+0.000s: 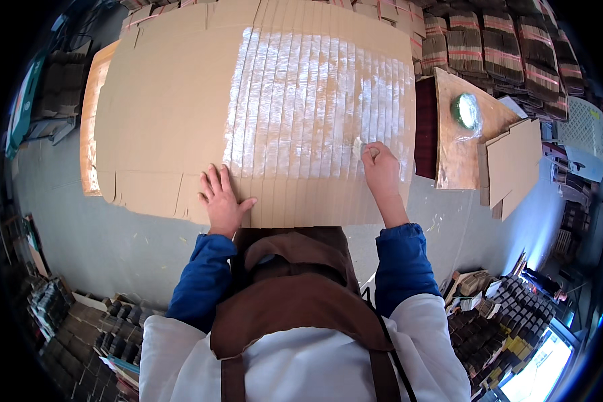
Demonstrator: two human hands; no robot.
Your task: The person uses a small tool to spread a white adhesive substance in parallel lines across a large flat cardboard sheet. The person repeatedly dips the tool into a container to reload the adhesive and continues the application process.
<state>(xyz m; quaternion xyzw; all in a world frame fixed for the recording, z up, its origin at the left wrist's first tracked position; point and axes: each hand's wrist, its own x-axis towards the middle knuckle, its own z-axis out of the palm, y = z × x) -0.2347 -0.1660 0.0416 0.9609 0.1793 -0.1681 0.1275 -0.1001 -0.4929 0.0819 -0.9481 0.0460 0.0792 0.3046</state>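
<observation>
A broad stack of flat brown cardboard sheets (161, 100) lies before me, overlapped like shingles on its right part. A streaky, shiny white coating that looks like glue (301, 100) covers the stepped strips there. My left hand (224, 203) rests on the near edge of the cardboard, fingers spread, with nothing in it. Over the lower right of the coated strips, my right hand (380, 166) is closed round a small pale brush (359, 146). The brush's tip touches the coated surface; its handle is hidden by my fingers.
A wooden board (459, 161) at the right bears a green bowl (465, 110) with white shiny contents. Cut cardboard pieces (514, 164) lean beside it. Bundled cardboard stacks (502, 47) stand at the far right. More stacks (80, 328) line the floor at lower left.
</observation>
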